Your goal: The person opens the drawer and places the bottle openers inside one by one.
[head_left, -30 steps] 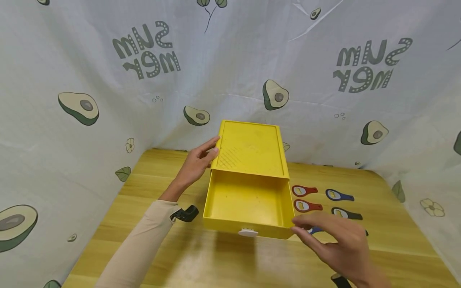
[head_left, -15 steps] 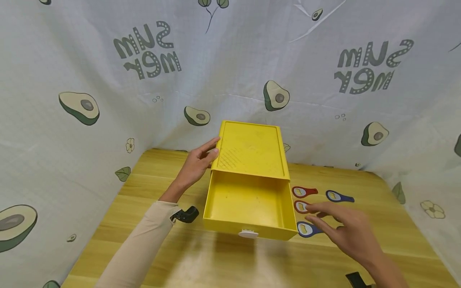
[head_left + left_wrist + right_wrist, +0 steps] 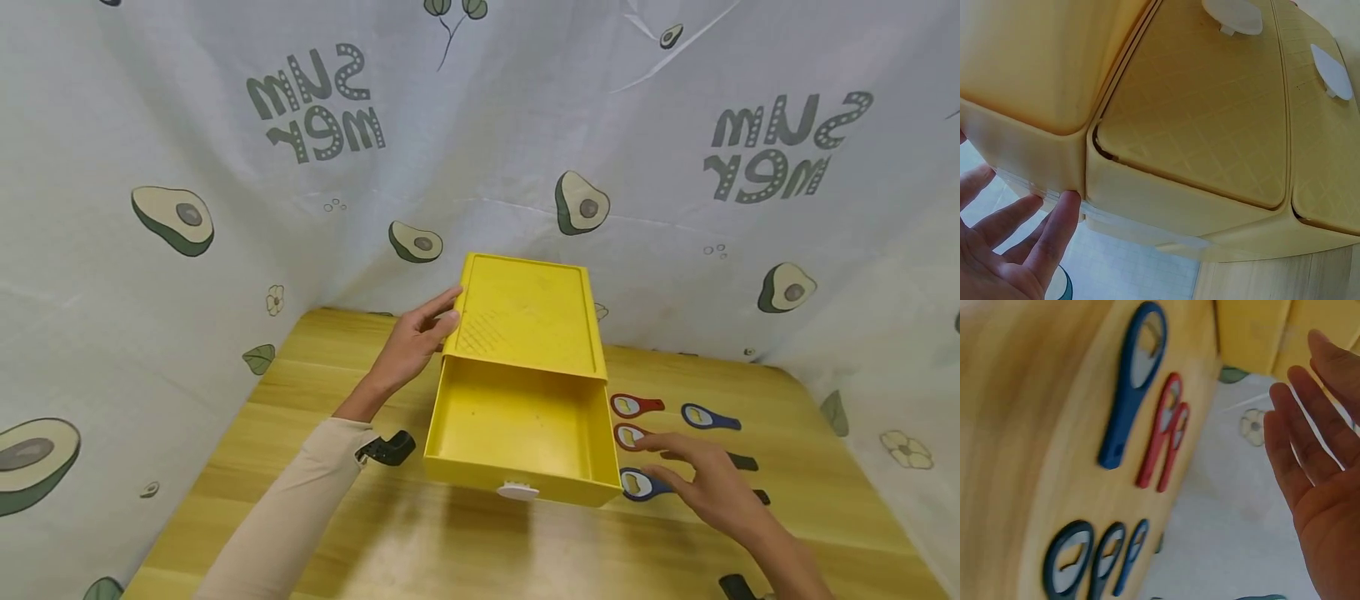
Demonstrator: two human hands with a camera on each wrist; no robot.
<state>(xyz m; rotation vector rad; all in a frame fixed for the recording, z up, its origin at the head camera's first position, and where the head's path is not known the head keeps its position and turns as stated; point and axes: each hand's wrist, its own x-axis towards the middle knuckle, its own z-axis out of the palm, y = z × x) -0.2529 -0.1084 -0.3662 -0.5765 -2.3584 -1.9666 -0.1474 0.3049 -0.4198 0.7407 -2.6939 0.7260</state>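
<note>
A yellow drawer cabinet (image 3: 525, 312) stands on the table with its top drawer (image 3: 517, 417) pulled out; nothing lies inside it. My left hand (image 3: 408, 346) touches the cabinet's left side with its fingertips, fingers fairly straight in the left wrist view. My right hand (image 3: 708, 483) hovers right of the drawer, fingers loosely bent and holding nothing. Bottle openers lie under and around it: a red one (image 3: 636, 406), a second red one (image 3: 628, 436) partly behind the fingers, a blue one (image 3: 637, 483) nearest the drawer, another blue one (image 3: 711, 417), and two black ones (image 3: 1069, 559) partly covered.
Two closed lower drawers (image 3: 1197, 106) with white knobs show in the left wrist view. The wooden table (image 3: 337, 533) runs to a white curtain (image 3: 480, 167) printed with avocados, which hangs behind and at both sides.
My right hand has left the drawer's front right corner and moved right, over the bottle openers. The near blue opener shows more now. My left hand stays on the cabinet.
</note>
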